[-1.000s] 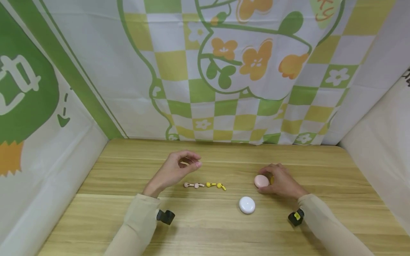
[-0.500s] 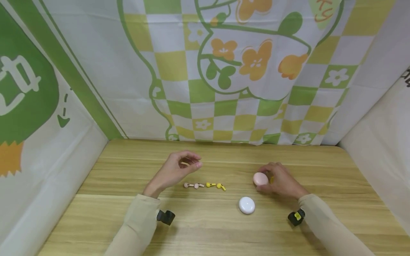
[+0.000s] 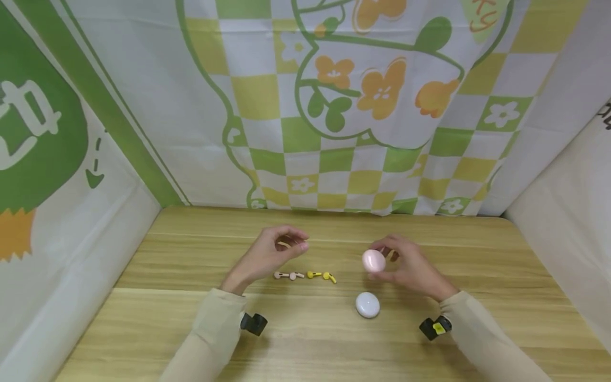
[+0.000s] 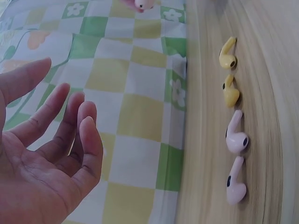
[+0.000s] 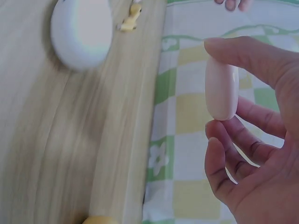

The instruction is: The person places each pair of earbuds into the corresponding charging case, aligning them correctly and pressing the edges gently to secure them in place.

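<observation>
My right hand (image 3: 410,265) holds a pink earbud case (image 3: 374,261) off the table, pinched between thumb and fingers; the right wrist view shows the pink case (image 5: 222,88) edge-on. My left hand (image 3: 274,252) hovers with loosely bent fingers and nothing in them. Below it on the table lie two pale pink earbuds (image 3: 296,276) and two yellow earbuds (image 3: 329,277) in a row, clear in the left wrist view. A white earbud case (image 3: 367,305) rests nearer me, below the pink one. Part of a yellow rounded thing (image 5: 100,219) shows at the right wrist view's bottom edge.
The wooden table (image 3: 305,345) meets a checked green, yellow and white cloth (image 3: 334,175) hung at the back. White cloth walls stand on both sides. Each wrist carries a black camera (image 3: 254,323).
My right hand has lifted the pink case and brought it left, towards the middle. The left hand has shifted slightly right. The earbuds and the white case stay in place.
</observation>
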Demonstrator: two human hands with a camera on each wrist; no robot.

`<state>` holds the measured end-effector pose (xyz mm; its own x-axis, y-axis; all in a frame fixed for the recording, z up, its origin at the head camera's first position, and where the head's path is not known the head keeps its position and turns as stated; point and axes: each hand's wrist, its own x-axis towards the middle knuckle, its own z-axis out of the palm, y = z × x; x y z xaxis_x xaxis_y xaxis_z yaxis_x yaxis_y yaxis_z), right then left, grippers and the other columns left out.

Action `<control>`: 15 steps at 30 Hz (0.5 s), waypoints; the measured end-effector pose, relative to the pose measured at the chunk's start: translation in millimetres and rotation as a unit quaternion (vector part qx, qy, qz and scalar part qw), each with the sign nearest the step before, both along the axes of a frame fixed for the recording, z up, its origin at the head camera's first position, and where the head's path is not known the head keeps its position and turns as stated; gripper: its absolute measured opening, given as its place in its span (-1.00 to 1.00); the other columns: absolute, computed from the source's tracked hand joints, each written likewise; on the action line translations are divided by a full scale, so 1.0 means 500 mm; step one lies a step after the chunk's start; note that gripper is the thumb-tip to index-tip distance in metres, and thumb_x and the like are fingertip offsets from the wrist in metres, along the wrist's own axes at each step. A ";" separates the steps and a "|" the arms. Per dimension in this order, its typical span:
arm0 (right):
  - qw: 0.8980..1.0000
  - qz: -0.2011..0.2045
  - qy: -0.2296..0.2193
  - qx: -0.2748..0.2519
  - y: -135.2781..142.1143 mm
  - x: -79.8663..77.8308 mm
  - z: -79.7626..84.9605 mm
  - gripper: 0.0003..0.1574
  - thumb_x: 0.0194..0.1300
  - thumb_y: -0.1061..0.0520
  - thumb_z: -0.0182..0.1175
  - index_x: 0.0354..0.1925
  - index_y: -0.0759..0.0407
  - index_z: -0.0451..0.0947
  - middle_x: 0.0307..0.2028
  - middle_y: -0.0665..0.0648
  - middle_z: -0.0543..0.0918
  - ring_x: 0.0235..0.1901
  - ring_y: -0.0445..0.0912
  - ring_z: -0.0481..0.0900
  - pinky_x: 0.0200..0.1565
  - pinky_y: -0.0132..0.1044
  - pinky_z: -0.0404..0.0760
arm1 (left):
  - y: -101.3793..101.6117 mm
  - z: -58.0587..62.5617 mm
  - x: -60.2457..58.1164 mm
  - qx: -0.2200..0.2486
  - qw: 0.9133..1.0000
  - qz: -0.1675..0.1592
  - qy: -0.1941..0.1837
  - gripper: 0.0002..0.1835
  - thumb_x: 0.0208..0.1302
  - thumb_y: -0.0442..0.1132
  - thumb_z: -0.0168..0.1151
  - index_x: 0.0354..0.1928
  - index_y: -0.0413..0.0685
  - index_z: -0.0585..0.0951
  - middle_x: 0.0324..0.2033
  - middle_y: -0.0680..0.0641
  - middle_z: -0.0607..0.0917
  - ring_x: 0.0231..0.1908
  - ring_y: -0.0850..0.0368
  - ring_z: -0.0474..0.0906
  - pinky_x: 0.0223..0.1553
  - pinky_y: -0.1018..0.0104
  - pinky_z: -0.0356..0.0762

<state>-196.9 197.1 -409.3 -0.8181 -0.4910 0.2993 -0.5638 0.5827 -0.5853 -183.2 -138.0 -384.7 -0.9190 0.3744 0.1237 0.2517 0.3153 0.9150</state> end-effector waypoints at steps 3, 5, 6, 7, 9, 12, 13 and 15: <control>1.000 0.014 0.006 -0.012 -0.012 0.007 0.008 -0.38 -0.14 0.25 0.68 -0.04 0.16 0.68 -0.19 0.01 0.63 -0.23 -0.12 0.56 -0.25 -0.20 0.65 | 0.010 -0.001 0.001 -0.001 1.000 -0.009 -0.003 -0.72 0.42 -0.15 0.31 0.06 -0.13 0.66 -0.13 -0.01 0.71 -0.09 0.06 0.60 -0.02 0.13 0.60; 1.000 0.020 0.005 -0.017 -0.019 0.013 0.013 -0.38 -0.12 0.27 0.67 -0.04 0.16 0.68 -0.16 0.01 0.62 -0.22 -0.12 0.55 -0.25 -0.24 0.65 | 0.017 -0.003 0.001 -0.001 1.000 -0.015 -0.006 -0.72 0.42 -0.15 0.31 0.06 -0.13 0.66 -0.14 -0.01 0.71 -0.10 0.07 0.60 -0.03 0.14 0.60; 0.999 0.024 0.005 -0.022 -0.022 0.015 0.016 -0.38 -0.12 0.28 0.66 -0.03 0.16 0.68 -0.15 0.02 0.62 -0.22 -0.12 0.55 -0.25 -0.24 0.65 | 0.022 -0.004 0.001 0.000 1.000 -0.020 -0.008 -0.72 0.42 -0.15 0.30 0.06 -0.13 0.66 -0.14 -0.01 0.71 -0.10 0.07 0.60 -0.03 0.14 0.60; 0.999 0.027 0.006 -0.026 -0.026 0.018 0.018 -0.38 -0.13 0.30 0.66 -0.03 0.18 0.67 -0.15 0.03 0.62 -0.21 -0.11 0.55 -0.25 -0.23 0.66 | 0.027 -0.006 0.002 0.001 1.000 -0.024 -0.009 -0.72 0.43 -0.16 0.30 0.06 -0.14 0.66 -0.14 -0.01 0.71 -0.10 0.07 0.60 -0.03 0.13 0.60; 0.999 0.033 0.014 -0.033 -0.033 0.023 0.022 -0.37 -0.13 0.32 0.65 -0.03 0.20 0.67 -0.14 0.04 0.62 -0.22 -0.11 0.56 -0.25 -0.23 0.67 | 0.037 -0.008 0.002 -0.002 0.999 -0.031 -0.010 -0.73 0.42 -0.16 0.31 0.04 -0.14 0.66 -0.15 0.00 0.71 -0.11 0.06 0.60 -0.04 0.11 0.60; 0.997 0.043 0.029 -0.053 -0.046 0.029 0.026 -0.34 -0.16 0.36 0.65 -0.02 0.21 0.67 -0.14 0.05 0.62 -0.22 -0.11 0.58 -0.27 -0.21 0.68 | 0.055 -0.012 0.002 -0.008 0.999 -0.041 -0.006 -0.73 0.42 -0.15 0.31 0.03 -0.15 0.67 -0.17 0.01 0.70 -0.13 0.07 0.60 -0.05 0.11 0.60; 0.996 0.047 0.035 -0.060 -0.051 0.031 0.026 -0.34 -0.17 0.37 0.65 -0.02 0.21 0.67 -0.14 0.06 0.63 -0.23 -0.10 0.59 -0.28 -0.21 0.68 | 0.060 -0.012 0.002 -0.012 0.999 -0.044 -0.004 -0.73 0.41 -0.15 0.31 0.02 -0.15 0.68 -0.18 0.02 0.70 -0.14 0.08 0.61 -0.06 0.12 0.61; 0.995 0.053 0.041 -0.073 -0.060 0.034 0.027 -0.34 -0.17 0.37 0.65 -0.02 0.19 0.67 -0.14 0.05 0.63 -0.23 -0.11 0.58 -0.28 -0.21 0.67 | 0.072 -0.014 0.002 -0.020 0.998 -0.052 0.000 -0.74 0.42 -0.13 0.31 0.00 -0.15 0.69 -0.20 0.04 0.70 -0.15 0.11 0.61 -0.08 0.15 0.61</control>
